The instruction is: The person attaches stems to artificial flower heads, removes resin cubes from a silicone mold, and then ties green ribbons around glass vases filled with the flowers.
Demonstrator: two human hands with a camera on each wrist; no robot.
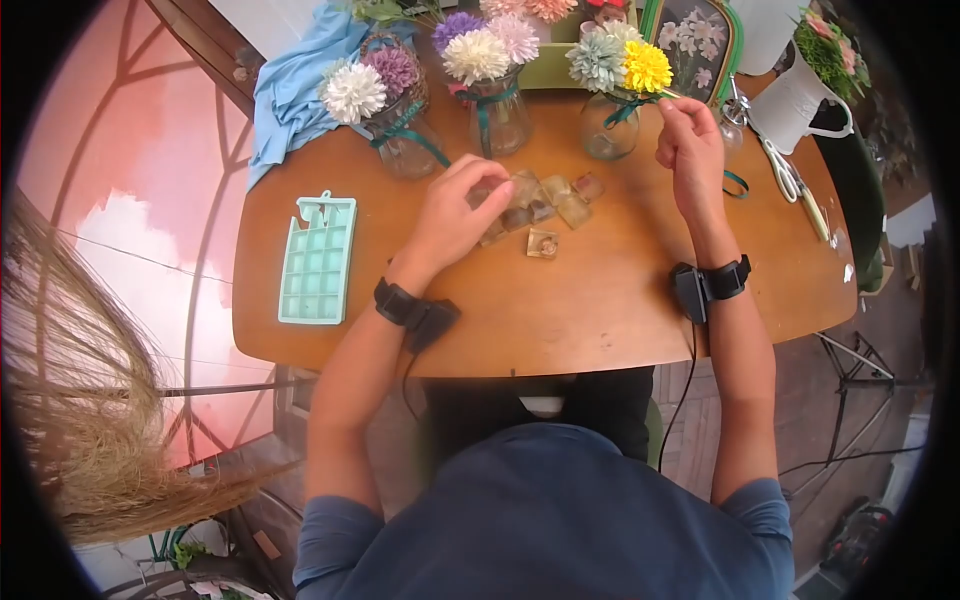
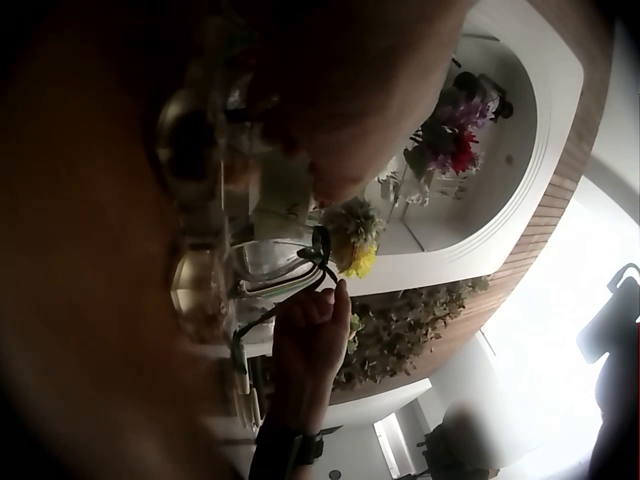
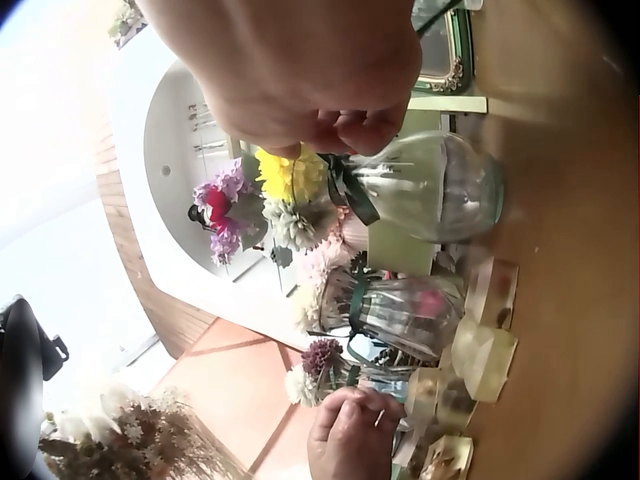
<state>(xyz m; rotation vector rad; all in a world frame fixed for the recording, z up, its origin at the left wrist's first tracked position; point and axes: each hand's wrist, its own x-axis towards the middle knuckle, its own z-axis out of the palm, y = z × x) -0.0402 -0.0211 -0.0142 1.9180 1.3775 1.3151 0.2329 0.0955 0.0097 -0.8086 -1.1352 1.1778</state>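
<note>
My right hand (image 1: 692, 150), fingers curled, pinches the dark green ribbon (image 3: 350, 188) tied round the neck of a round glass vase (image 1: 608, 130). Yellow and grey-green flowers (image 1: 648, 67) stand in this vase. Loosely curled, my left hand (image 1: 462, 205) hovers at the near left of several clear amber cubes (image 1: 573, 208) on the table. The right wrist view shows the left hand's fingertips (image 3: 375, 402) close beside the cubes, with nothing visible between them. In the left wrist view that hand is dark and blurred.
Two more glass vases of flowers (image 1: 400, 145) (image 1: 500, 118) stand at the back. A mint-green ice tray (image 1: 318, 262) lies on the left of the wooden table (image 1: 590, 320). At the right are white-handled scissors (image 1: 783, 172) and a white pitcher (image 1: 790, 108). A blue cloth (image 1: 295, 95) drapes the back left corner.
</note>
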